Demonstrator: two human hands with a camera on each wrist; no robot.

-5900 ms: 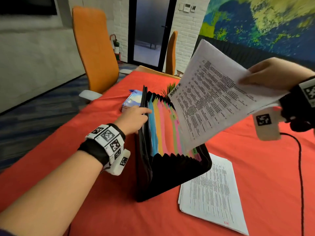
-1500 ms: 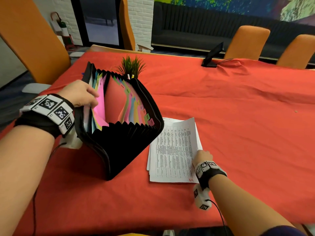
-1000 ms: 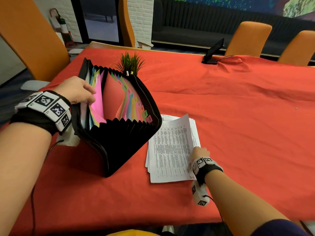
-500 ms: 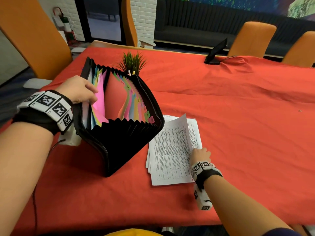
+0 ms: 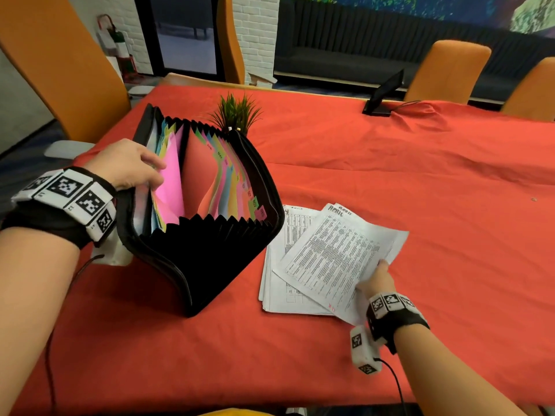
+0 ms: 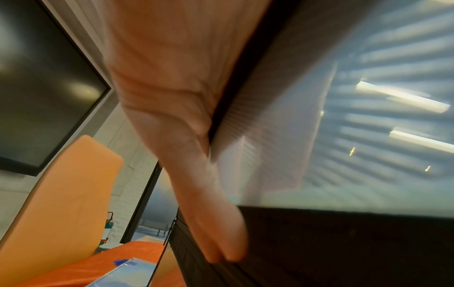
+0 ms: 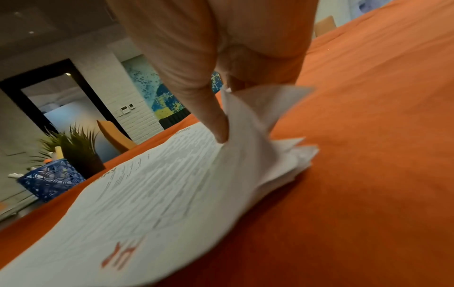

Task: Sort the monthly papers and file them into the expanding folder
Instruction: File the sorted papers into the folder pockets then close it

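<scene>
A black expanding folder (image 5: pixel 204 259) stands open on the red tablecloth, its coloured month-tabbed dividers (image 5: pixel 228 187) fanned out. My left hand (image 5: pixel 129 163) grips the folder's left wall, fingers curled over the front dividers and holding a pocket apart; in the left wrist view the thumb (image 6: pixel 211 219) lies against the black cover (image 6: pixel 343 248). To the folder's right lies a stack of printed papers (image 5: pixel 282 277). My right hand (image 5: pixel 375 280) pinches the top sheet (image 5: pixel 336 253), headed "APRIL", by its right edge and holds it lifted and turned above the stack; the sheet (image 7: pixel 152 194) shows curled under the thumb (image 7: pixel 209 108).
A small potted plant (image 5: pixel 235 114) stands just behind the folder. A black tablet stand (image 5: pixel 383 94) sits at the far edge. Orange chairs (image 5: pixel 447 70) ring the table. A blue patterned basket (image 7: pixel 51 180) shows in the right wrist view. Bare red cloth (image 5: pixel 450 190) stretches to the right.
My right hand has pinched the top sheet and raised it off the stack, swinging it to the right. My left hand still holds the same pocket apart.
</scene>
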